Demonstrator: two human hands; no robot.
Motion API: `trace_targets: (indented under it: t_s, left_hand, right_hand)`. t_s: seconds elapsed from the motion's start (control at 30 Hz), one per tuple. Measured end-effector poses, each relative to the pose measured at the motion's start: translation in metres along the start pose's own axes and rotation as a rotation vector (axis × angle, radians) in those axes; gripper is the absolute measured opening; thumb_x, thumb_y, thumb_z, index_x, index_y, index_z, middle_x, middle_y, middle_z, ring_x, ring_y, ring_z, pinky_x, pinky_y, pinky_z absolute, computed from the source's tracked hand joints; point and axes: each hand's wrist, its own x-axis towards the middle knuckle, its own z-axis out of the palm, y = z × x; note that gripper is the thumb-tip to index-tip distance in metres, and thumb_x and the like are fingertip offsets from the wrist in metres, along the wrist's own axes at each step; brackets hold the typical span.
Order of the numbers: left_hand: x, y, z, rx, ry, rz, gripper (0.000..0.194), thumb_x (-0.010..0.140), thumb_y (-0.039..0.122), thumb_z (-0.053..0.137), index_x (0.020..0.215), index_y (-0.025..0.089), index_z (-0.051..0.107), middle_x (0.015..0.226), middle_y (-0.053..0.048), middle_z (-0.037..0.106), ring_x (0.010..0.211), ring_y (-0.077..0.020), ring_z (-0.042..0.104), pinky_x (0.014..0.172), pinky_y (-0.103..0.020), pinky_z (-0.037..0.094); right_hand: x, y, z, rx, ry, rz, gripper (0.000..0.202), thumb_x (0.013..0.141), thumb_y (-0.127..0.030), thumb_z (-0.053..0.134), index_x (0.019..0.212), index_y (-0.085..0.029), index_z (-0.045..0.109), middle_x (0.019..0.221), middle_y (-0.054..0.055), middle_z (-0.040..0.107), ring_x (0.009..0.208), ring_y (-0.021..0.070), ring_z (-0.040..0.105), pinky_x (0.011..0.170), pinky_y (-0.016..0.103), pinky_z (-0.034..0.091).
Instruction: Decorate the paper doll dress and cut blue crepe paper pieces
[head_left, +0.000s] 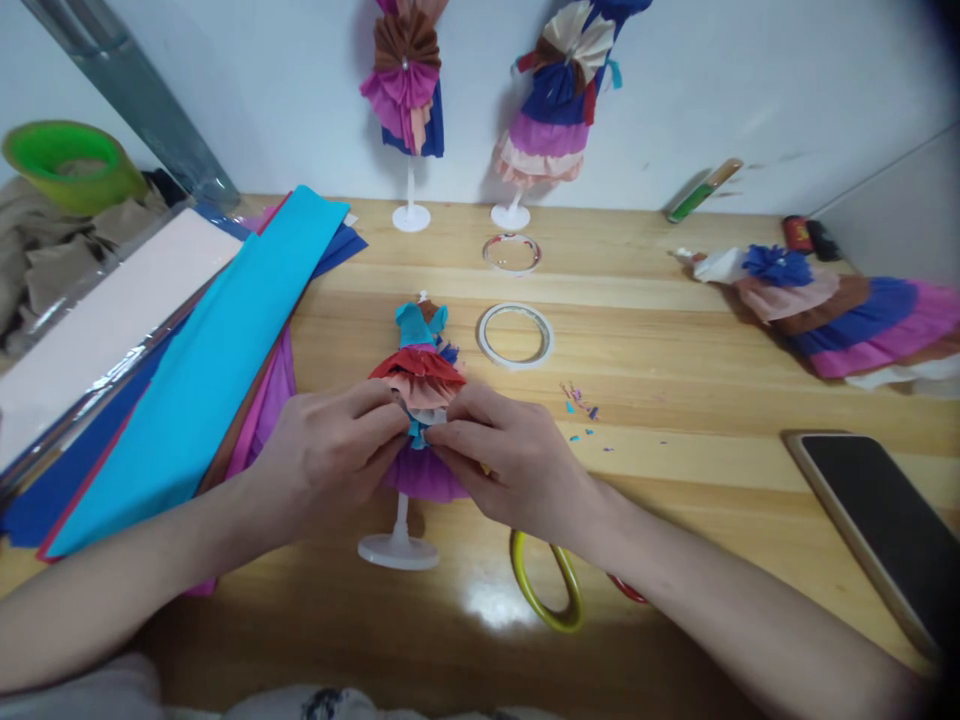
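A small ruffled paper dress (418, 362) lies on the table on a white stand (399, 552), its base toward me. Its bodice is turquoise, with red, peach, white, blue and purple tiers below. From the left, my left hand (330, 450) pinches the skirt around a turquoise strip (417, 432). Opposite it, my right hand (517, 455) is closed in a pinch on the same tier. The fingertips hide part of the skirt. Under my right wrist show the yellow handles of scissors (576, 600).
Folded crepe paper (225, 340) is stacked at left, beside a green tape roll (75, 165). Two tape rings (517, 362) lie beyond my hands. Another paper dress (847, 310) and a phone (870, 530) lie at right. Two dressed stands (411, 215) are against the wall; paper scraps (581, 405) are scattered.
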Motion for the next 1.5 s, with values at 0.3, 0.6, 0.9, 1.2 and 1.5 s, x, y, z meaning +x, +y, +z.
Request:
trace_targets:
  t_s: [0.3, 0.6, 0.9, 1.2, 1.5]
  left_hand:
    - [0.004, 0.003, -0.004, -0.176, -0.014, -0.127, 0.012, 0.083, 0.009, 0.055, 0.082, 0.016, 0.064, 0.085, -0.002, 0.068, 0.074, -0.012, 0.064, 0.063, -0.022, 0.051]
    - [0.005, 0.005, -0.004, -0.161, -0.004, -0.131, 0.01, 0.084, 0.01, 0.056, 0.08, 0.016, 0.062, 0.082, -0.002, 0.067, 0.072, -0.0114, 0.063, 0.062, -0.021, 0.049]
    - [0.0, 0.007, -0.001, -0.037, -0.104, -0.078, 0.017, 0.079, 0.01, 0.054, 0.093, 0.019, 0.061, 0.093, -0.002, 0.066, 0.078, -0.0168, 0.064, 0.061, -0.027, 0.049]
    - [-0.001, 0.006, 0.009, 0.02, 0.007, -0.03, 0.005, 0.084, 0.014, 0.056, 0.083, 0.016, 0.06, 0.08, -0.002, 0.062, 0.067, -0.0139, 0.059, 0.053, -0.025, 0.044]
    - [-0.001, 0.005, 0.012, 0.0, 0.064, 0.033, 0.013, 0.088, 0.014, 0.05, 0.08, 0.017, 0.06, 0.078, -0.002, 0.06, 0.068, -0.0119, 0.058, 0.055, -0.022, 0.043]
  right_hand:
    - [0.0, -0.002, -0.001, 0.027, -0.014, 0.009, 0.021, 0.087, -0.012, 0.049, 0.082, -0.016, 0.069, 0.079, 0.006, 0.062, 0.067, 0.0113, 0.058, 0.055, 0.02, 0.043]
    - [0.001, -0.004, 0.001, 0.064, 0.01, 0.03, 0.016, 0.084, -0.01, 0.054, 0.081, -0.014, 0.069, 0.078, 0.006, 0.062, 0.067, 0.0124, 0.061, 0.057, 0.021, 0.047]
    - [0.0, -0.003, 0.001, 0.068, -0.017, 0.045, 0.018, 0.086, -0.011, 0.051, 0.082, -0.016, 0.068, 0.081, 0.006, 0.062, 0.069, 0.0121, 0.059, 0.058, 0.022, 0.047]
    - [0.0, -0.003, 0.002, 0.086, -0.006, 0.043, 0.02, 0.087, -0.012, 0.051, 0.082, -0.017, 0.069, 0.08, 0.005, 0.063, 0.07, 0.0122, 0.059, 0.059, 0.022, 0.049]
    - [0.0, -0.005, 0.002, 0.067, 0.057, 0.071, 0.012, 0.083, -0.012, 0.055, 0.082, -0.015, 0.067, 0.08, 0.006, 0.063, 0.071, 0.0145, 0.061, 0.059, 0.025, 0.051]
